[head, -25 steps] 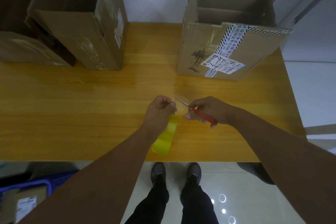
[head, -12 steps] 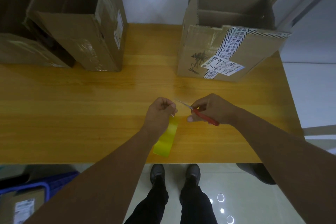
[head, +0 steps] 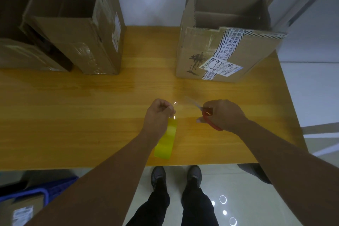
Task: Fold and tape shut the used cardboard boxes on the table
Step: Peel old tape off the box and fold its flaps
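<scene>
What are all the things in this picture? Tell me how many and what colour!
brown cardboard box with striped tape: one, brown, table's back right.
plain brown cardboard boxes: at least two, brown, table's back left.
yellow tape roll: one, yellow, under the left hand.
red-handled scissors: one, red, in the right hand.
wooden table: one, honey-brown, under the boxes.
blue plastic crate: one, blue, floor, lower left.
black shoes: two, black, floor below the table's front edge.
left hand: one, holds the tape roll.
right hand: one, grips the scissors.
</scene>
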